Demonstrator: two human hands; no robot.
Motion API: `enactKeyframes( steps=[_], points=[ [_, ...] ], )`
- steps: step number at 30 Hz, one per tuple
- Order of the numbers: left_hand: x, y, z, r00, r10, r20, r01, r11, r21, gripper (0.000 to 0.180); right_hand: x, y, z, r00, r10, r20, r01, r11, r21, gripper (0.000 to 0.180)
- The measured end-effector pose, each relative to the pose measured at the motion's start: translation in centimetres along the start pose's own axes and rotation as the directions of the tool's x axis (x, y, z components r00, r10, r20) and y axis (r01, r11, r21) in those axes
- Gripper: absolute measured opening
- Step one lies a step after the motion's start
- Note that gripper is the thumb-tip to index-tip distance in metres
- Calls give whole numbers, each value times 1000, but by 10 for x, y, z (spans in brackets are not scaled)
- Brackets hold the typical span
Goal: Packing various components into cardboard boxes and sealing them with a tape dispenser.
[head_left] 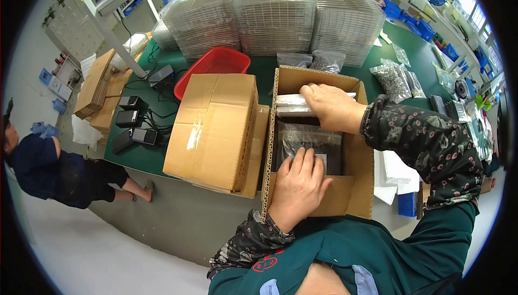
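My left hand (299,190) lies, fingers (308,160) outstretched, on a clear bag (313,135) in the open carton (360,182); beyond it, at the far end, my right hand (332,107) bends over white packs (291,101), whether gripping I cannot tell

small red oval-ringed lettering (265,264) on the dark green shirt (334,244)

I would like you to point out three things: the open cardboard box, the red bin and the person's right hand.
Open cardboard box (358,163): head view, on its right inner wall.
Red bin (218,62): head view, on its bare inside.
Right hand (327,105): head view, on its back.
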State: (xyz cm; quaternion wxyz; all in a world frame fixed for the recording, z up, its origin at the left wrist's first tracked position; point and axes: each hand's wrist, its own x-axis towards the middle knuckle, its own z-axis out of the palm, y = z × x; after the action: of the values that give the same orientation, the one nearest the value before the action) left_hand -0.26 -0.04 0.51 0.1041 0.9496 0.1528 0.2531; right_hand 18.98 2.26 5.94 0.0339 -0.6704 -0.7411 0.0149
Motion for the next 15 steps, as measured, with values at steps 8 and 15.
enactKeyframes(
  steps=[8, 15],
  points=[
    [0, 2, -3, 996, -19, 84, 18, 1000, 19, 47, -5, 7, 17, 999, -30, -39, 35, 988, 148, 49],
    [1, 1, -7, 992, -27, 120, 27, 1000, 1, 48, 2, 12, 34, 986, -17, 168, 6, 998, 63, 65]
  ],
)
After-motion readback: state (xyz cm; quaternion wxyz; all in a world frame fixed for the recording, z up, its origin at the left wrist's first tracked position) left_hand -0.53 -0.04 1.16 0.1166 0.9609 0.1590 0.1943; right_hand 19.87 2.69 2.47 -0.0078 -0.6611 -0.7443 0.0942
